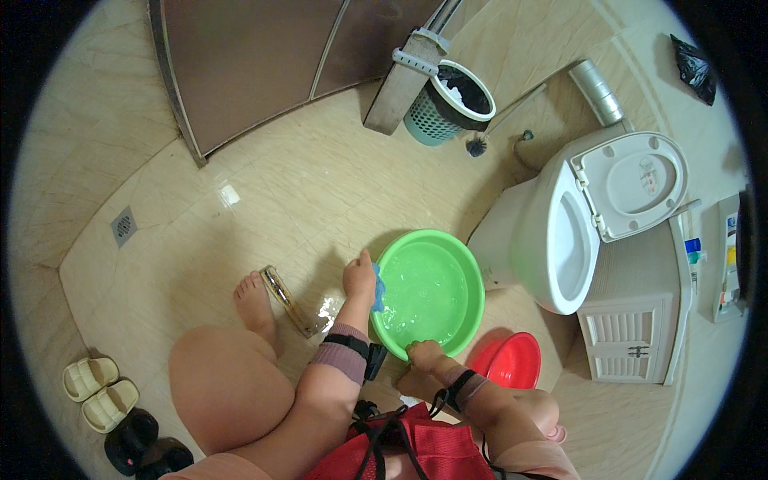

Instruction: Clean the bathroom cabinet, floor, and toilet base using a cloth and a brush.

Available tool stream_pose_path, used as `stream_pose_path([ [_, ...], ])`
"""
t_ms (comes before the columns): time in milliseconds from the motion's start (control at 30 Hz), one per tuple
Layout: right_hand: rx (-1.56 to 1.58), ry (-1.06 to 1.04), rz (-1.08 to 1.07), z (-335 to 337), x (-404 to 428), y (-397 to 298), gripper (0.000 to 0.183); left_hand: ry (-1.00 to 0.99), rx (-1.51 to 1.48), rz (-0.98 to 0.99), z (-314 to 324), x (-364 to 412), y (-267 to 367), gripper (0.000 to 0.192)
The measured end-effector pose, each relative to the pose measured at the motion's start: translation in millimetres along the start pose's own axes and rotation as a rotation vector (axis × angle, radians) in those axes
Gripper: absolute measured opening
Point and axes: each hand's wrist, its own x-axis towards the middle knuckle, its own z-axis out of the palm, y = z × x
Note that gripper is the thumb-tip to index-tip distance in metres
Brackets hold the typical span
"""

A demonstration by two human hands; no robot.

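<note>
A round green plastic basin (427, 294) holds clear water with some bubbles on it, on the tiled floor before me. My left hand (359, 279) is at the basin's left rim, with a blue cloth (378, 289) between it and the green wall. The fingers appear closed on the cloth, though part of it is hidden. On the near rim, my right hand (426, 354) grips the edge of the basin. Behind my right forearm, a smaller red basin (515, 361) stands partly covered.
A toilet (540, 222) with its lid raised stands right of the green basin. Near my bare left foot lies a narrow oblong object (288, 300) beside wet floor. A lined waste basket (435, 111), toilet brush (477, 146), floor drain (124, 226) and cream slippers (110, 405) are farther out.
</note>
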Motion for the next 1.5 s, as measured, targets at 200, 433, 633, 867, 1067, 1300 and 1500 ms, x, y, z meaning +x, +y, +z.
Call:
stream_pose_path([
  [200, -0.116, 0.014, -0.030, -63, -22, 29, 0.027, -0.056, 0.006, 0.034, 9, -7, 6, 0.055],
  [433, -0.228, -0.030, 0.061, -105, -42, 58, 0.023, -0.141, -0.109, 0.059, 19, -28, 28, 0.050],
  [633, -0.185, 0.051, 0.158, -113, -62, 69, 0.028, -0.206, -0.150, 0.003, 20, -48, 41, 0.050],
  [867, -0.156, -0.112, 0.189, -80, -65, 74, 0.030, -0.116, 0.329, 0.162, 28, -71, 43, 0.051],
  [1067, -0.113, -0.146, 0.207, -34, -62, 82, 0.027, -0.226, 0.299, 0.106, 48, -75, 9, 0.052],
  [1300, -0.051, -0.167, 0.246, 31, -90, 97, 0.031, -0.337, 0.279, 0.054, 78, -98, -34, 0.051],
  [1500, -0.067, -0.397, 0.324, 72, -92, 121, 0.029, -0.748, 0.243, -0.295, 80, -100, -82, 0.056],
])
